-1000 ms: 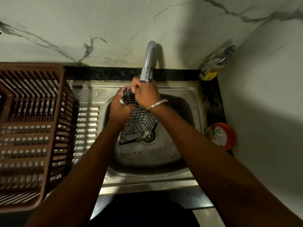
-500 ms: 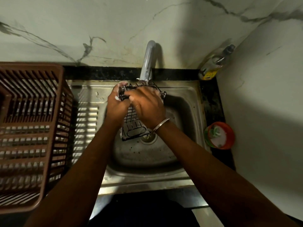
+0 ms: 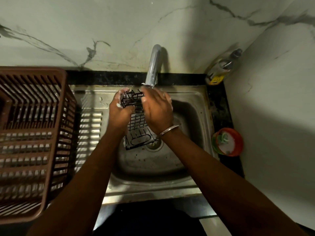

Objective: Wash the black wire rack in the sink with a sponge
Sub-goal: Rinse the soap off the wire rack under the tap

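At frame centre, under the tap (image 3: pixel 152 68), the black wire rack (image 3: pixel 136 124) tilts over the sink (image 3: pixel 187 97), the left hand (image 3: pixel 119 113) curling its fingers (image 3: pixel 120 95) round the upper left corner, the right hand (image 3: pixel 157 110) laid across its right side, grip impossible to tell.

Curved steel tap (image 3: pixel 153 65), centre. Behind tap: white marble back wall (image 3: pixel 85 23), grey veins. Right of tap: second marble wall (image 3: pixel 272 99), joined at a corner. At tap base: black speckled desk (image 3: pixel 105 78) strip, left to right. Far left of tap: brown slatted plastic basket (image 3: pixel 30 133). Right of tap, in corner: clear bottle (image 3: pixel 219 68), yellow label. Right of tap, nearer: round orange-rimmed tub (image 3: pixel 227 142). Dim light; tap shadow on back wall.
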